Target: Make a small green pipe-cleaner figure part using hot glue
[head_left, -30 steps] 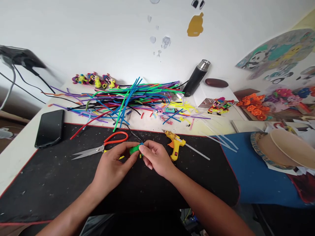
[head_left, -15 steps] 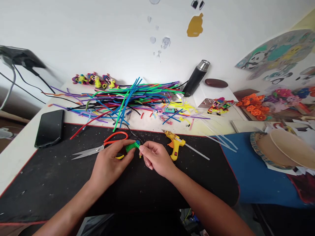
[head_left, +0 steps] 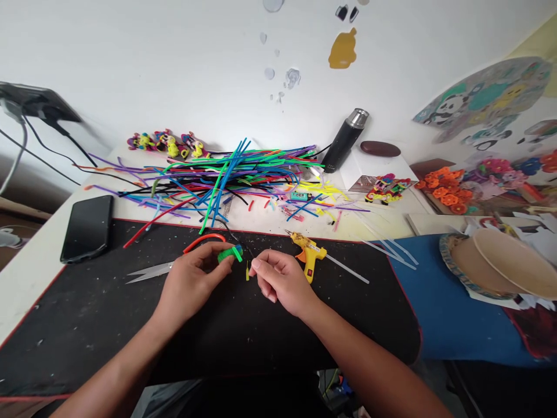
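My left hand pinches a short green pipe-cleaner piece, wound into a tight bundle, between thumb and fingers. A short green end sticks out toward the right, and a bit of blue shows at its upper edge. To the right, a small gap away, is my right hand, thumb against the curled fingers; nothing shows in them. Between the hands a small yellow piece lies on the black mat. Orange-handled scissors lie partly hidden behind my left hand. A yellow hot glue gun rests just beyond my right hand.
A heap of colourful pipe cleaners spreads along the back. A phone lies at the left. Behind stand small figures and a black thermos. Stacked bowls are on the right, near clear glue sticks.
My right hand has let go of the green end and moved slightly right. The green piece, still in my left hand, has shifted a little left and its end now points down-right.
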Demonstrator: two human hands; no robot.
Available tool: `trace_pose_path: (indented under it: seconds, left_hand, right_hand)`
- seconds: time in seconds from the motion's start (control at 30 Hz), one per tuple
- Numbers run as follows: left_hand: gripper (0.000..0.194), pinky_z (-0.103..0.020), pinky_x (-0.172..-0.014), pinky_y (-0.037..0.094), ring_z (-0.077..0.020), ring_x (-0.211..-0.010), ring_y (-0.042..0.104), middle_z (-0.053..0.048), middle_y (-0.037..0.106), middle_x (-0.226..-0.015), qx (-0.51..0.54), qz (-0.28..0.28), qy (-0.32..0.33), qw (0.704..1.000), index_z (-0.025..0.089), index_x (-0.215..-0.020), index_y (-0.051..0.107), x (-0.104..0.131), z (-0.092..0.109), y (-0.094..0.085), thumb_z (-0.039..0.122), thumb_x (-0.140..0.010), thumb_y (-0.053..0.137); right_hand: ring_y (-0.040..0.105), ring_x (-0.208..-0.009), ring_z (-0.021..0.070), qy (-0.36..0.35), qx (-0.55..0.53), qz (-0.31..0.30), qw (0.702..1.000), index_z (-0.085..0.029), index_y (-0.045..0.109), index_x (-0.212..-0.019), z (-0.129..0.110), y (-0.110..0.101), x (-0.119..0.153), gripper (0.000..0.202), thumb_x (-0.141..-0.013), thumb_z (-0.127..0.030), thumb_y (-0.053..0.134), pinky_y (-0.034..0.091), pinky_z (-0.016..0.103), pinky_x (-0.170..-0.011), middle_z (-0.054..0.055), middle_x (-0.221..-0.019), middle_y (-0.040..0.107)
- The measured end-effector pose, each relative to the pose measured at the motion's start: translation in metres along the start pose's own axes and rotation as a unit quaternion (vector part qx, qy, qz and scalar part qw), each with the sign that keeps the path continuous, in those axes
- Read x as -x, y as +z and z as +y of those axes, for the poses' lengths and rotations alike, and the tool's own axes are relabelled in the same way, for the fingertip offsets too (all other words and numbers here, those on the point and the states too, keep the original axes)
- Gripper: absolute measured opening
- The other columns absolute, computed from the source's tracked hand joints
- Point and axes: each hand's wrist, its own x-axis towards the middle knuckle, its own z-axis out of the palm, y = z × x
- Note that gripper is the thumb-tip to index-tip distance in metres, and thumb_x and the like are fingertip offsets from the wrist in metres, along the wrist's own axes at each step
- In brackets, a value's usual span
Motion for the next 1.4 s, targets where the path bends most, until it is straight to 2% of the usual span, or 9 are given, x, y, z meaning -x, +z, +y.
trace_pose_path:
  seconds: [0.17,0.37,0.43,0.5,0.7,0.9,1.07,1.23,1.4]
  left_hand:
    - [0.056,-0.031,-0.065,0.057,-0.0218,-0.067,0.072,-0.005,0.077,-0.076,0.107,-0.017,-0.053,0.993,0.018,-0.106,0.076,-0.01,0.003,-0.003,0.065,-0.076,0.085]
    - [0.049,-0.03,-0.064,0.057,-0.02,-0.065,0.071,-0.004,0.076,-0.075,0.118,-0.064,-0.018,0.991,0.019,-0.099,0.077,-0.015,0.015,0.0,0.063,-0.077,0.086]
    - [0.047,-0.03,-0.065,0.057,-0.0196,-0.065,0.071,-0.004,0.077,-0.075,0.131,-0.085,-0.012,0.988,0.019,-0.098,0.077,-0.016,0.021,0.003,0.06,-0.078,0.086]
    - [0.045,-0.03,-0.066,0.058,-0.0197,-0.066,0.071,-0.004,0.078,-0.075,0.15,-0.109,-0.016,0.983,0.019,-0.099,0.077,-0.016,0.028,0.009,0.057,-0.078,0.087]
    - [0.038,-0.034,-0.076,0.059,-0.0224,-0.077,0.075,-0.005,0.081,-0.086,0.192,-0.201,-0.016,0.96,0.019,-0.099,0.077,-0.017,0.047,0.056,0.048,-0.077,0.085]
    - [0.023,-0.037,-0.089,0.056,-0.0252,-0.088,0.076,-0.005,0.084,-0.093,0.154,-0.258,0.017,0.954,0.02,-0.093,0.079,-0.02,0.047,0.093,0.039,-0.08,0.078]
    - [0.022,-0.036,-0.088,0.057,-0.0241,-0.086,0.076,-0.005,0.083,-0.091,0.202,-0.296,0.014,0.933,0.019,-0.095,0.08,-0.015,0.046,0.107,0.036,-0.082,0.078]
    - [0.017,-0.035,-0.089,0.058,-0.0234,-0.088,0.077,-0.006,0.084,-0.093,0.259,-0.318,0.007,0.912,0.018,-0.095,0.079,-0.003,0.049,0.114,0.031,-0.084,0.079]
    - [0.016,-0.035,-0.092,0.056,-0.0228,-0.094,0.076,-0.007,0.084,-0.098,0.286,-0.338,0.036,0.896,0.02,-0.103,0.082,0.014,0.057,0.113,0.028,-0.092,0.073]
  right_hand:
    - [0.035,-0.04,0.0079,0.024,0.069,0.031,0.997,-0.02,0.065,-0.082,-0.012,-0.015,0.028,0.044,-0.094,-0.062,0.07,0.026,0.023,-0.043,-0.008,-0.048,0.047]
    - [0.033,-0.04,0.0084,0.077,0.101,0.177,0.976,-0.019,0.066,-0.084,-0.012,-0.055,0.07,0.05,-0.091,-0.068,0.069,0.023,0.022,-0.041,-0.008,-0.047,0.045]
    - [0.036,-0.039,0.0075,0.083,0.092,0.231,0.965,-0.018,0.066,-0.087,-0.009,-0.067,0.078,0.053,-0.089,-0.071,0.068,0.022,0.021,-0.04,-0.008,-0.05,0.049]
    - [0.039,-0.037,0.0067,0.114,0.078,0.255,0.957,-0.018,0.066,-0.095,-0.007,-0.074,0.082,0.055,-0.088,-0.072,0.068,0.018,0.019,-0.038,-0.007,-0.055,0.054]
    - [0.051,-0.035,0.0079,0.164,0.071,0.233,0.956,-0.017,0.067,-0.109,-0.004,-0.082,0.072,0.056,-0.092,-0.071,0.065,0.024,0.016,-0.032,-0.004,-0.062,0.065]
    - [0.052,-0.033,0.0083,0.199,0.08,0.196,0.957,-0.017,0.065,-0.109,0.001,-0.085,0.062,0.049,-0.101,-0.065,0.058,0.027,0.015,-0.029,-0.003,-0.06,0.067]
    - [0.054,-0.033,0.0084,0.183,0.074,0.191,0.962,-0.018,0.062,-0.095,0.01,-0.088,0.058,0.057,-0.095,-0.075,0.059,0.025,0.015,-0.029,-0.002,-0.061,0.068]
    - [0.047,-0.033,0.0077,0.16,0.075,0.21,0.962,-0.02,0.058,-0.085,0.016,-0.086,0.058,0.065,-0.084,-0.085,0.063,0.023,0.016,-0.03,-0.007,-0.052,0.055]
    - [0.037,-0.038,0.0066,0.134,0.027,0.215,0.967,-0.019,0.058,-0.077,0.015,-0.085,0.061,0.067,-0.077,-0.085,0.072,0.024,0.018,-0.034,-0.009,-0.052,0.047]
